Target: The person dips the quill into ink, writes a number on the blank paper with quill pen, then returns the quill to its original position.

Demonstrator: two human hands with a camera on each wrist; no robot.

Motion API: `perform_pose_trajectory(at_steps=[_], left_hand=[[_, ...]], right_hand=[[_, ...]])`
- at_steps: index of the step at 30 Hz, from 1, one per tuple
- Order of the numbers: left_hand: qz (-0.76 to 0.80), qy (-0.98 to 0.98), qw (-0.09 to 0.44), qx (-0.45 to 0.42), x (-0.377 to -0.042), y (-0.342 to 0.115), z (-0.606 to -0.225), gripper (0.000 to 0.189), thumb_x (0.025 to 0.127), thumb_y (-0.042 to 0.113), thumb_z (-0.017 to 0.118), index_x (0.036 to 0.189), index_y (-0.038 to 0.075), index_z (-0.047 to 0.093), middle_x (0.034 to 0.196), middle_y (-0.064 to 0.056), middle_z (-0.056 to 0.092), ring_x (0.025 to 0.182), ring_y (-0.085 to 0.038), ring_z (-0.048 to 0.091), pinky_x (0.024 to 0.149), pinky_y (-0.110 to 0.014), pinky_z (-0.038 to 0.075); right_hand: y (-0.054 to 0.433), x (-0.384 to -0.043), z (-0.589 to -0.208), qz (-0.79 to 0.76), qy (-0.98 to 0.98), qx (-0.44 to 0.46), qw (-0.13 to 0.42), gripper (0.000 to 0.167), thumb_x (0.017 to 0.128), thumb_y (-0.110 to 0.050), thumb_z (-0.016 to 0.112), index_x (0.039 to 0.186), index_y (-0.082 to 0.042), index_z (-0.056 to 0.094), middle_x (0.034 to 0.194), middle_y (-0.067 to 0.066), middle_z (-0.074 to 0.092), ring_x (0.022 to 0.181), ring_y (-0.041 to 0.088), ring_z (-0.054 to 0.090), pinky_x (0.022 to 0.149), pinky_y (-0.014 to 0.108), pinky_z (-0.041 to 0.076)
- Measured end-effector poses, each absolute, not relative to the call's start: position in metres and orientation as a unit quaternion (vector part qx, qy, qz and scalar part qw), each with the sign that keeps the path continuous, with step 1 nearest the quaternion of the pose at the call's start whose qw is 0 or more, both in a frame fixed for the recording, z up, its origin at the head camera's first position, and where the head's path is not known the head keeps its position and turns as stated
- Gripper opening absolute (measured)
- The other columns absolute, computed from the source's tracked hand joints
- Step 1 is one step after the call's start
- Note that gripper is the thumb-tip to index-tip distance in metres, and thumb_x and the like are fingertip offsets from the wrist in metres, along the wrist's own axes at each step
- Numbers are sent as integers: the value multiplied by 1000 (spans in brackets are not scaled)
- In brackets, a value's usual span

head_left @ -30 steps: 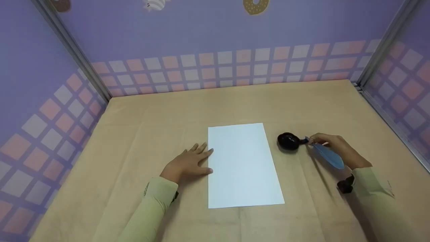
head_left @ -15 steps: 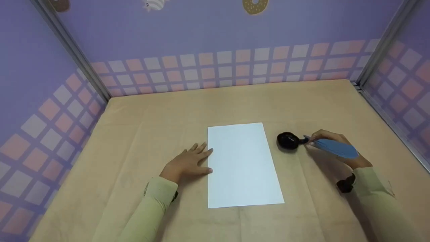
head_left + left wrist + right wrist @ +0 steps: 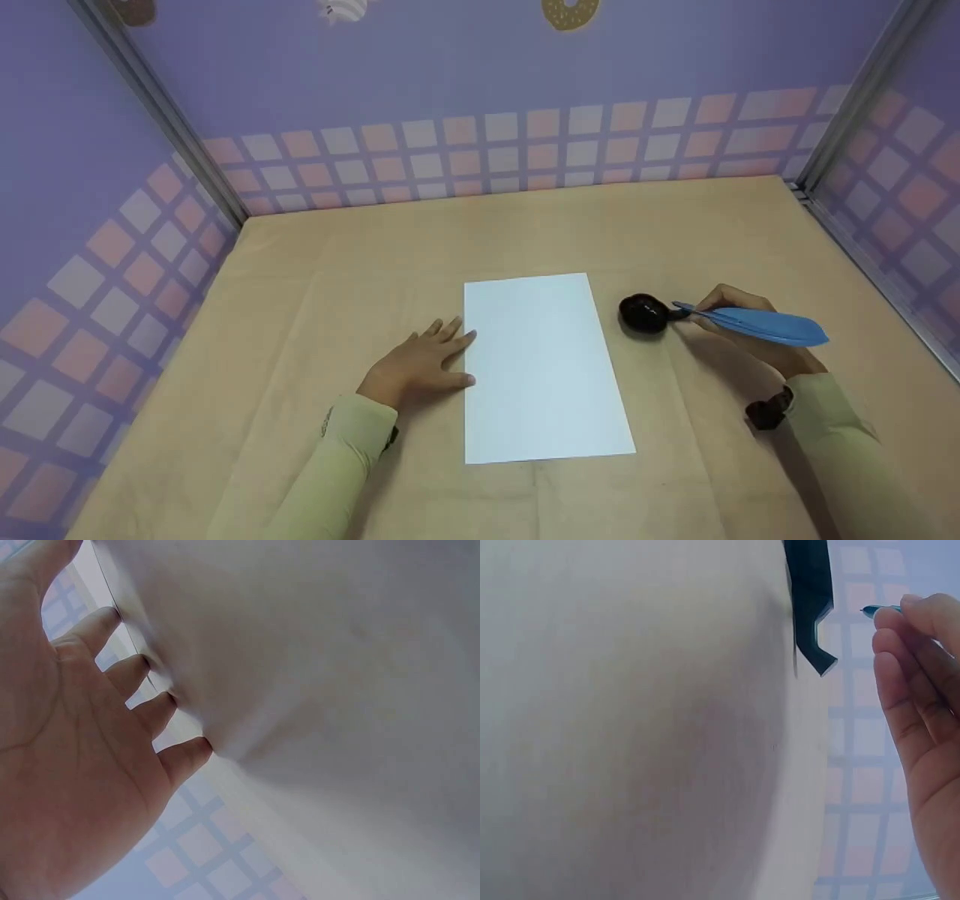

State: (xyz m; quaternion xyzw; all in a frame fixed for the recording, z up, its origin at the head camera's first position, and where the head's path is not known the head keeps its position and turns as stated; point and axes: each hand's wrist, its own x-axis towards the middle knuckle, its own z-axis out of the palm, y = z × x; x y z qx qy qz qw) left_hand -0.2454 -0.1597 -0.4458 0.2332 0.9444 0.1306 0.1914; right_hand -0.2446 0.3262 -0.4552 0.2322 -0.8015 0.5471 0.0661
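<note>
My left hand (image 3: pixel 420 364) lies spread with straight fingers at the left edge of a white sheet of paper (image 3: pixel 544 375); the left wrist view shows its fingertips (image 3: pixel 196 754) pressing down there. My right hand (image 3: pixel 750 319) pinches a blue feather pen (image 3: pixel 772 325) near its tip, the feather pointing right over the back of the hand. To the left of it sits a glossy black rounded object (image 3: pixel 643 313) with a short arm, perhaps a pen stand. In the right wrist view the pen tip (image 3: pixel 868 611) pokes out past the fingers, apart from the dark stand's bent arm (image 3: pixel 814 645).
A beige cloth (image 3: pixel 360 262) covers the table. Purple panels (image 3: pixel 480 75) with pink and white squares rise behind and at both sides, joined by grey metal posts (image 3: pixel 169 112). The black object stands close to the paper's right edge.
The feather has swung from pointing down toward the front to pointing right as the right fingers turn the pen. My left hand and the paper stay where they were.
</note>
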Motion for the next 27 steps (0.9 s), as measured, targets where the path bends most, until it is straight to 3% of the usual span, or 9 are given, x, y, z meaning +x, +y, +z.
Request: perform_pose_trajectory(at_steps=[10,17,27], left_hand=[[135,945,190,231,-244,-160,-445,77,90,56,55,154,27,24,163,-2,7,150,-30,3,120,-57,8],[131,945,186,235,-244,-160,-446,76,90,57,54,154,27,24,163,-3,8,150,-30,3,120,-56,8],[131,944,188,239,-245,-160,-445,77,90,57,55,154,27,24,163,-3,8,150,-31,4,119,-58,9]], right_hand=[[315,-235,-441,541,-810,214,78,10,89,6,61,98,10,59,87,18,66,74,9,61,65,17,51],[317,-239,-447,526,-819,215,78,18,91,0,61,108,7,63,99,20,66,85,12,64,71,17,53],[316,-246,-456,561,-799,207,65,20,90,-4,65,106,7,64,95,12,70,83,16,66,69,18,54]])
